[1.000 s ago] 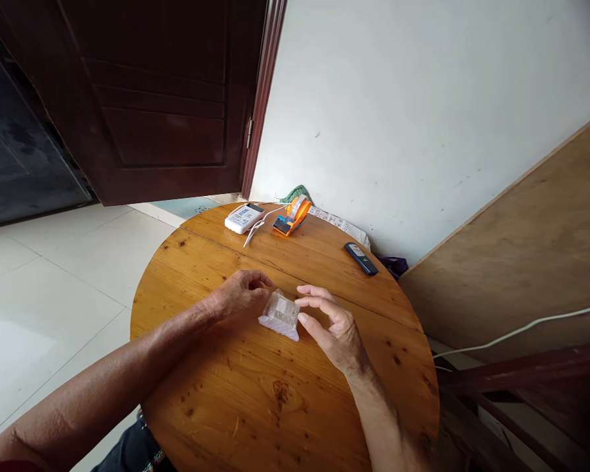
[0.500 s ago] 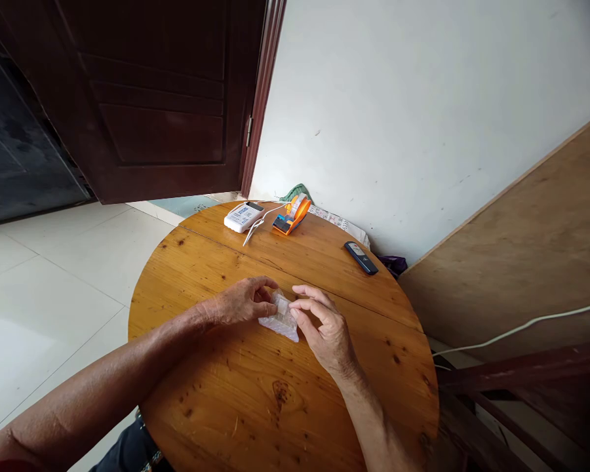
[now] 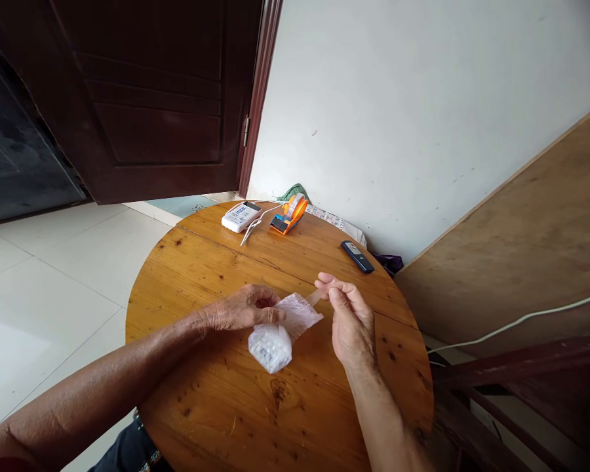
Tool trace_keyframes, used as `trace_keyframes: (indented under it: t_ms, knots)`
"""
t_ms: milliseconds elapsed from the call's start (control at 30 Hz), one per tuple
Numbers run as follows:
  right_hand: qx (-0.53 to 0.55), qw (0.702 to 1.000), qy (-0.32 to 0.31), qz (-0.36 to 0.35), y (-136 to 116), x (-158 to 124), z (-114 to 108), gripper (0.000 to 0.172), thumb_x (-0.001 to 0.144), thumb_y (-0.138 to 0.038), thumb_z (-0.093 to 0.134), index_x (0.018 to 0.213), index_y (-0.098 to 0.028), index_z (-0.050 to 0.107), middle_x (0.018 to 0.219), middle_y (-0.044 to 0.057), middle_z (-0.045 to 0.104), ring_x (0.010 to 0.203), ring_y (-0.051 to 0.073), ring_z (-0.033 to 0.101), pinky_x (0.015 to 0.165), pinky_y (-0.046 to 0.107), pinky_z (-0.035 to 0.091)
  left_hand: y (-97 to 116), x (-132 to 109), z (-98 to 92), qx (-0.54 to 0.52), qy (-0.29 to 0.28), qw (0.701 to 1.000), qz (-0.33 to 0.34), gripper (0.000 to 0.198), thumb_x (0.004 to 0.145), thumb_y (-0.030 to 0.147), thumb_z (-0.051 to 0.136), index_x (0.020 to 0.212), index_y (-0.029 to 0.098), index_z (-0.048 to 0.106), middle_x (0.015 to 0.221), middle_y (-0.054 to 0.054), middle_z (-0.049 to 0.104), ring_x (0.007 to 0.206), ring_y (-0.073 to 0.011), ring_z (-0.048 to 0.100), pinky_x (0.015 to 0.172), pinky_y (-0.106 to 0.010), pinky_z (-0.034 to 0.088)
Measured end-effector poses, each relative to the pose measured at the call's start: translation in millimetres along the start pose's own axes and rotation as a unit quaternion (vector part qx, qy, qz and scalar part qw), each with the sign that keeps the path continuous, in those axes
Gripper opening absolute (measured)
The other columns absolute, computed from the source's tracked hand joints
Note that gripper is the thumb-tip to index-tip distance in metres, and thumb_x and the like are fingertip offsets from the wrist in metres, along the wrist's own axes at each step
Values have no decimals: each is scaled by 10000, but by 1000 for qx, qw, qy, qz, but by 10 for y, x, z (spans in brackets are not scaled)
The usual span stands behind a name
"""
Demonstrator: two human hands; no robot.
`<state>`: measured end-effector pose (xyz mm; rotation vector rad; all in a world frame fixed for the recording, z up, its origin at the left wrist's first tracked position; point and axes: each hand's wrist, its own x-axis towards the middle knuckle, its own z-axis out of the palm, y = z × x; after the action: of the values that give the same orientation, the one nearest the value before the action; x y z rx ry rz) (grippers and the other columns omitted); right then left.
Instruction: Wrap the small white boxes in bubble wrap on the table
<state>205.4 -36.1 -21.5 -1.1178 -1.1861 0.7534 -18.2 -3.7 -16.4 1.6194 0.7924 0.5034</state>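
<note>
A piece of bubble wrap (image 3: pixel 299 313) is partly unfolded over the round wooden table, with a small bundle (image 3: pixel 270 349) at its near end. Something with dark markings shows through the layers there, too blurred to name. My left hand (image 3: pixel 255 308) grips the wrap's left side between thumb and fingers. To the right, my right hand (image 3: pixel 348 308) is raised and pinches the end of a strip of clear tape (image 3: pixel 315 297). That strip runs from the fingertips to the wrap's far corner.
Toward the table's (image 3: pixel 201 275) far edge are a white box-like device (image 3: pixel 240 216) with a white cable (image 3: pixel 250 231) and an orange tape dispenser (image 3: pixel 290 215). A dark handheld device (image 3: pixel 357 256) lies at the right edge. Behind stand a wall and a brown door (image 3: pixel 162 131).
The folded bubble wrap has opened out, its flap pulled up and right. My right hand has moved right and up, drawing the tape strip. My left hand stays on the wrap.
</note>
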Motion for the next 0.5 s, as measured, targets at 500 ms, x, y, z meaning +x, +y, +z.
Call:
trace_keyframes:
  t_ms: [500]
  knots:
    - [20,970,-169,172,30,-2,-18,653,704,-445,790,1272,-224,556,1033,69,758,994,272,695,869,440,544,-201,182,154,-83,128,987,-48,338,757,483,595,663,174,496,545,57,450,464,-73,381,452,-210,276]
